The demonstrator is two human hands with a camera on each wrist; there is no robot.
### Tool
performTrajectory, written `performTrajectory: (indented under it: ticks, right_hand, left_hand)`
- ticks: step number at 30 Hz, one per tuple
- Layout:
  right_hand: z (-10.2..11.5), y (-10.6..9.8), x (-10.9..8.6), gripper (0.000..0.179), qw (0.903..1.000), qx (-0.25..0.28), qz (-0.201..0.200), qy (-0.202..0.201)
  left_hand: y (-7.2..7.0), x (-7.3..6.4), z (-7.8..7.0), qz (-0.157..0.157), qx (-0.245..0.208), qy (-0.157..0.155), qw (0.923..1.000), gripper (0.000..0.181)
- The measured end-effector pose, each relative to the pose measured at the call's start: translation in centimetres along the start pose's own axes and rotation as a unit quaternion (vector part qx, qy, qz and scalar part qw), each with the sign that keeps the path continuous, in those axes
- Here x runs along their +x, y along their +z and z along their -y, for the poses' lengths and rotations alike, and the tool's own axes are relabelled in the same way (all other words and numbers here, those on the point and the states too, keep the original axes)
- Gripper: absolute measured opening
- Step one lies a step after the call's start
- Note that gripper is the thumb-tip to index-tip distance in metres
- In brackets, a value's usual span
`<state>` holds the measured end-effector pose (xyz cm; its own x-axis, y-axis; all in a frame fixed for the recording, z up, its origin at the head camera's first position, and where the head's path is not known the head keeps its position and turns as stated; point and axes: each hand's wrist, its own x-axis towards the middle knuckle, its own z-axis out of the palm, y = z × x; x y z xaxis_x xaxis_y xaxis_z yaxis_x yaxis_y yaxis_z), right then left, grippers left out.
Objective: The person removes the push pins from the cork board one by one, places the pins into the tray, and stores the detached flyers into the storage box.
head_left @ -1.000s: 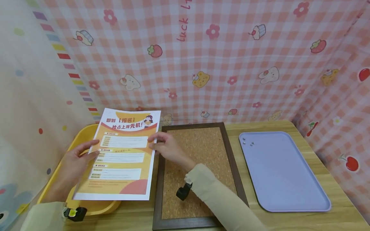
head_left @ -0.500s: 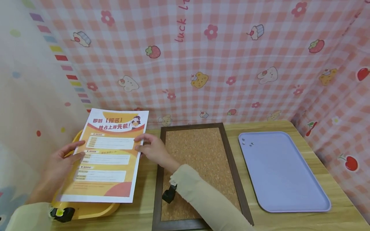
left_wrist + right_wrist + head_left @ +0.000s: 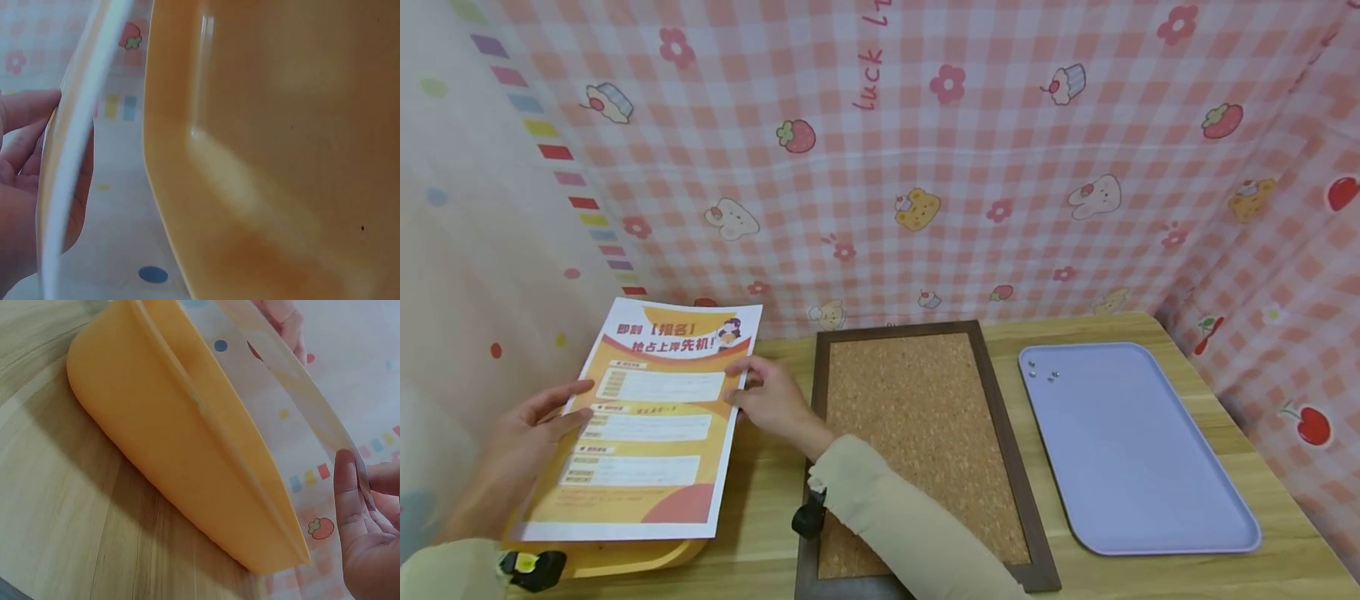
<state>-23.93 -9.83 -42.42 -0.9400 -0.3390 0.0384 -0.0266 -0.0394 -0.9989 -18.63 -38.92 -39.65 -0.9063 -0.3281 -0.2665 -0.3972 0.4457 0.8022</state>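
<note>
A printed flyer, orange and yellow with a white border, is held above the yellow plastic basin at the left. My left hand pinches its left edge, thumb on the printed face. At the opposite edge my right hand pinches the sheet between thumb and fingers. The left wrist view shows the sheet edge-on and bowed, apart from the basin's rim. In the right wrist view the flyer hangs over the basin. From the head, the sheet hides most of the basin.
A cork board in a dark brown frame lies on the wooden table, under my right forearm. To its right is a lilac tray with several small metal pieces in its far left corner. Patterned curtains enclose the table.
Both hands have carried the flyer leftward, from beside the cork board to farther over the basin, and slightly toward the near side. The board and tray stay in place.
</note>
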Motion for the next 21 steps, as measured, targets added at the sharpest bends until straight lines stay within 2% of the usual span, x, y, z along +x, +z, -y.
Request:
performTrajectory:
  ticks: [5, 9, 16, 21]
  right_hand:
    - [0.2, 1.1, -0.1, 0.023, 0.9999, -0.015, -0.001, 0.002]
    - [0.3, 1.9, -0.2, 0.024, 0.9996, -0.029, -0.001, 0.004]
    - [-0.1, 3.1, -0.5, 0.029, 0.9970, -0.075, 0.013, 0.010]
    - [-0.6, 3.5, -0.5, 0.033, 0.9959, -0.084, 0.031, 0.012]
  left_hand:
    - [-0.4, 0.5, 0.8, -0.018, -0.015, -0.010, 0.9997, 0.055]
    - [-0.8, 0.6, 1.1, -0.009, -0.022, -0.016, 0.9996, 0.058]
    - [-1.0, 0.8, 1.9, -0.015, -0.011, -0.008, 0.9998, 0.056]
    - [-1.0, 1.3, 2.5, -0.020, -0.012, -0.003, 0.9997, 0.057]
